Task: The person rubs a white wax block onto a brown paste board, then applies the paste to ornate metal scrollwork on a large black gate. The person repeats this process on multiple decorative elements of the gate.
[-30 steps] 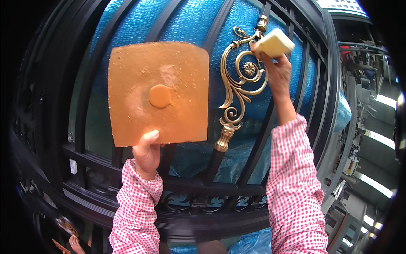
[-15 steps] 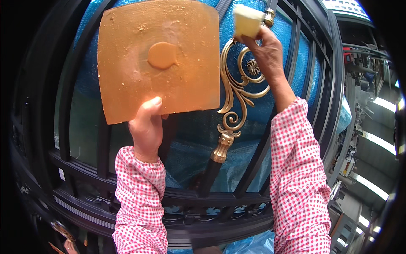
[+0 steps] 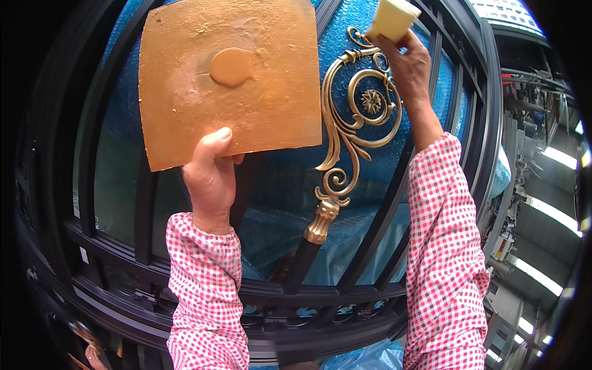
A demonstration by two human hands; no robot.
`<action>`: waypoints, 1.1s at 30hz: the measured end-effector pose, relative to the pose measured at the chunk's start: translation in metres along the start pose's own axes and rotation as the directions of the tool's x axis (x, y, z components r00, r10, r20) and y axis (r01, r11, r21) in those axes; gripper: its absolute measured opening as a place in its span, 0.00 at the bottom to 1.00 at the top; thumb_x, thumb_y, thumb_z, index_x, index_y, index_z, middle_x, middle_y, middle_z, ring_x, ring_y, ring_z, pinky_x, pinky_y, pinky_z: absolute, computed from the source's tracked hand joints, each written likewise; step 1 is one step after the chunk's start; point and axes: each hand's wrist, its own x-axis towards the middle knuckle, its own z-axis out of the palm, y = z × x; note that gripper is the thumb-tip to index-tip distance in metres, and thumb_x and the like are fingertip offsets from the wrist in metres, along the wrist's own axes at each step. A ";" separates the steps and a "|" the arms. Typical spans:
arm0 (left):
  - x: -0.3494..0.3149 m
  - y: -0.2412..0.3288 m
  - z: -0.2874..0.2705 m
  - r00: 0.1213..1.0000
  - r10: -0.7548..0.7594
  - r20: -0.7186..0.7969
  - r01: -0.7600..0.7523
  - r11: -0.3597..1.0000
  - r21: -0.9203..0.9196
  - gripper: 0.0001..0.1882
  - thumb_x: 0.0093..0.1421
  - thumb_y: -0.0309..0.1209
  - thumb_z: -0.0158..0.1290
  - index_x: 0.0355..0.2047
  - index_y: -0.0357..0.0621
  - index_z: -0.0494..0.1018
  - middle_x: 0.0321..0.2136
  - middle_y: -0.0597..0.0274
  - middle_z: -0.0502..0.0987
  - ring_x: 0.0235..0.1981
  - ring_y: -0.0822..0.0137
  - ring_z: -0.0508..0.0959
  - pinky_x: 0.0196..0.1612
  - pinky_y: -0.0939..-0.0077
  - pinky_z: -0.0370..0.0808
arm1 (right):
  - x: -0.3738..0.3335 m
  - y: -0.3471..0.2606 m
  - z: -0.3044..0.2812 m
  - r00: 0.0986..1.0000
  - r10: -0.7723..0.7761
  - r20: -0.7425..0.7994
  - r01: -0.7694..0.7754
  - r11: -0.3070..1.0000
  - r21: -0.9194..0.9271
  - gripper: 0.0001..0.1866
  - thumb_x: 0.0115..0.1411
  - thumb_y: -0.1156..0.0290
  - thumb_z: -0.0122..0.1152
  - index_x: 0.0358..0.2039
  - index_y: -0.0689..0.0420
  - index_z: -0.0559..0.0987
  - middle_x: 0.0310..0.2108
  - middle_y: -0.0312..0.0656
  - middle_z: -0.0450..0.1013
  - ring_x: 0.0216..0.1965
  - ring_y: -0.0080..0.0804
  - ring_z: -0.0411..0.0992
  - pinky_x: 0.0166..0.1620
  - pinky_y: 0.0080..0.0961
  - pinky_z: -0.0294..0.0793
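Observation:
My left hand (image 3: 213,179) grips the lower edge of a square board (image 3: 271,117) coated in gold-orange paint, thumb on its face. A small wet puddle of gold paint (image 3: 232,67) lies near the board's middle. Up at the right, my right hand (image 3: 408,68) pinches a pale yellow sponge (image 3: 394,18) between thumb and fingers. Between my hands a gold scroll ornament (image 3: 357,132) with a small flower sits on the dark metal gate (image 3: 139,216). The sponge is above the ornament's upper curls; whether it touches anything cannot be made out.
Blue bubble wrap (image 3: 345,31) lies behind the gate's bars, with more blue sheeting (image 3: 370,357) at the bottom. A fluted gold collar (image 3: 322,222) joins the scroll to a black bar. Roof lights (image 3: 536,271) and shelving show at the right.
My right hand has moved up and to the right with the sponge, uncovering more of the scroll's top. The board has risen slightly in my left hand.

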 end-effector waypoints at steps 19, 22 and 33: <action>-0.009 0.004 0.017 0.999 0.016 -0.049 -0.018 0.999 -0.035 0.05 0.51 0.27 0.51 0.29 0.40 0.72 0.24 0.63 0.72 0.24 0.71 0.70 0.26 0.78 0.65 | 0.042 0.070 -0.023 0.978 0.036 -0.204 -0.050 0.997 -0.064 0.18 0.47 0.56 0.65 0.35 0.53 0.80 0.30 0.39 0.78 0.34 0.33 0.76 0.38 0.27 0.71; -0.010 0.004 0.014 0.996 0.008 -0.085 -0.011 0.999 -0.039 0.04 0.51 0.27 0.52 0.28 0.40 0.72 0.23 0.64 0.71 0.23 0.71 0.69 0.26 0.78 0.64 | 0.060 0.051 -0.021 0.990 0.087 -0.107 -0.116 0.950 -0.291 0.21 0.45 0.50 0.64 0.36 0.49 0.80 0.31 0.37 0.78 0.35 0.34 0.76 0.39 0.29 0.70; -0.010 -0.001 0.007 0.999 0.030 0.037 -0.028 0.998 -0.049 0.03 0.51 0.25 0.51 0.27 0.39 0.71 0.21 0.63 0.70 0.21 0.71 0.68 0.26 0.78 0.65 | 0.097 0.065 -0.029 0.994 0.108 0.025 -0.077 0.834 -0.547 0.17 0.50 0.54 0.61 0.41 0.39 0.79 0.39 0.36 0.77 0.43 0.36 0.74 0.46 0.34 0.66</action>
